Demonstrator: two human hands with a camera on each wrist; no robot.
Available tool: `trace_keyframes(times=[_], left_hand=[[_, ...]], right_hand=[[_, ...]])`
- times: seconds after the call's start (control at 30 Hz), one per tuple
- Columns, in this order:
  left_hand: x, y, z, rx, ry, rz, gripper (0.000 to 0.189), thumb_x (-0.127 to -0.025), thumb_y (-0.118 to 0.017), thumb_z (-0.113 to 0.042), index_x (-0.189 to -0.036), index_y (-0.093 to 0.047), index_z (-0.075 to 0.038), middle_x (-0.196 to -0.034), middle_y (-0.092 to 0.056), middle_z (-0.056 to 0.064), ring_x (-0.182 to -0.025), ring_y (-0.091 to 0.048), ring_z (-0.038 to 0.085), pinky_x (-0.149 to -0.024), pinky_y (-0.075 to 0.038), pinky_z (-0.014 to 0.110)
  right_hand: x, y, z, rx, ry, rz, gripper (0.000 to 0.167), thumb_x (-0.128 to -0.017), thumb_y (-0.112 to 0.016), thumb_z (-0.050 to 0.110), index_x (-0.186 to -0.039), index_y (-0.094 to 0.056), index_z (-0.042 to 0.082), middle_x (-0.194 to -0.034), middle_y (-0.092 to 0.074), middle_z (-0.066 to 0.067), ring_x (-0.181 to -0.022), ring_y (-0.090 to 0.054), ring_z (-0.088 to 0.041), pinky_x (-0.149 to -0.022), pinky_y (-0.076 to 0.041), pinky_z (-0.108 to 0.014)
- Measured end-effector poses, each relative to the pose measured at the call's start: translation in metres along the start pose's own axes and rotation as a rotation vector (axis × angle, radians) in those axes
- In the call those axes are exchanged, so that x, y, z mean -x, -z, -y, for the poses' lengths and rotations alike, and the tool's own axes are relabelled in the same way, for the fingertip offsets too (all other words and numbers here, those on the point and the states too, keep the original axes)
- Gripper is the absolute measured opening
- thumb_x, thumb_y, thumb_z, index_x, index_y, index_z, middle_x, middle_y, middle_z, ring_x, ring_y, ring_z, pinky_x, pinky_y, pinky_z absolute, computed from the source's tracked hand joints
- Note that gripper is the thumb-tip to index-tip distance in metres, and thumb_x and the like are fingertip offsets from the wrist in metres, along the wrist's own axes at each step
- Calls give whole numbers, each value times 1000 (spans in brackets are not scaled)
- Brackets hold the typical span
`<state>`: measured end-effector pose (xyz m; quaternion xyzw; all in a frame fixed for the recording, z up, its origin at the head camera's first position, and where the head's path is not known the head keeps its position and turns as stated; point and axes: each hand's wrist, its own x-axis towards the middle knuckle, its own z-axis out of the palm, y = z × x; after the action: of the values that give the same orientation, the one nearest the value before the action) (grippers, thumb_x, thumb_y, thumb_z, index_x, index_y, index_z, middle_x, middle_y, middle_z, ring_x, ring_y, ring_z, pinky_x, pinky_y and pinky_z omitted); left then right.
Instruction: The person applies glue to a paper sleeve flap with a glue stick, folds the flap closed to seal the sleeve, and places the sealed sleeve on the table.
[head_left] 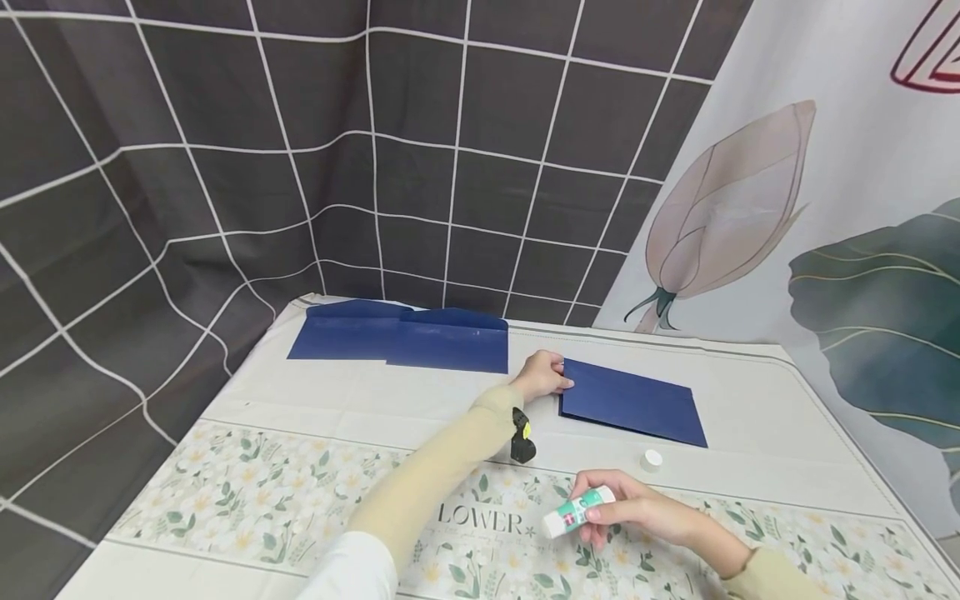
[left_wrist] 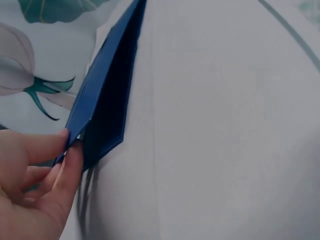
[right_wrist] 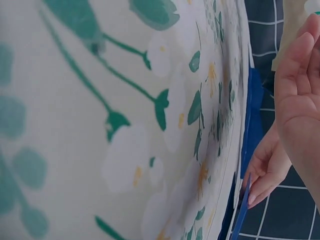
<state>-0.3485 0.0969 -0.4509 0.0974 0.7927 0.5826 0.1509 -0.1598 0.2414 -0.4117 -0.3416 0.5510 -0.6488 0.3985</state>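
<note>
My left hand (head_left: 542, 377) pinches the left edge of a dark blue envelope (head_left: 633, 402) on the right half of the table. In the left wrist view, thumb and fingers of the left hand (left_wrist: 37, 175) grip the corner of the envelope (left_wrist: 95, 95), and its two layers stand apart with a dark gap. Nearer the front, my right hand (head_left: 626, 507) holds a green and white glue stick (head_left: 579, 511), tilted with its white end towards the lower left. A small white cap (head_left: 651, 460) sits on the table between the right hand and the envelope.
Two more blue envelopes (head_left: 341, 333) lie overlapping at the back left, flaps towards the wall. A pale cloth with a floral band (head_left: 300, 492) covers the table. Behind hang a dark grid-patterned curtain (head_left: 420, 183) and a white one with a printed flower bud (head_left: 720, 208).
</note>
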Motion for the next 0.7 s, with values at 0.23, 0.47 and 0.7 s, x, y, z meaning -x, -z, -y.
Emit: trace_keyframes(times=[0.23, 0.47, 0.7], left_hand=[[29, 6, -21, -227, -30, -77, 55, -82, -72, 0, -133, -53, 5, -119, -64, 14, -83, -71, 20, -62, -56, 18], [31, 19, -16, -326, -85, -94, 48, -80, -75, -9, -126, -61, -2, -110, -71, 9, -96, -69, 18, -83, -53, 22], [34, 48, -13, -350, -97, -176, 30, -84, -72, -19, -114, -70, -16, -96, -76, 1, -75, -71, 10, -74, -49, 21]], right_hand=[[-2, -2, -2, -13, 24, 9, 23, -99, -36, -1, -112, -54, 5, -97, -70, 5, -82, -65, -1, -72, -55, -17], [-2, -1, -5, -18, 29, 10, 18, -98, -36, -2, -110, -49, -7, -97, -71, 5, -82, -66, -2, -72, -55, -18], [-2, -3, -4, 11, 14, -1, 22, -98, -37, 0, -109, -37, -20, -97, -70, 6, -81, -65, -2, -71, -54, -18]])
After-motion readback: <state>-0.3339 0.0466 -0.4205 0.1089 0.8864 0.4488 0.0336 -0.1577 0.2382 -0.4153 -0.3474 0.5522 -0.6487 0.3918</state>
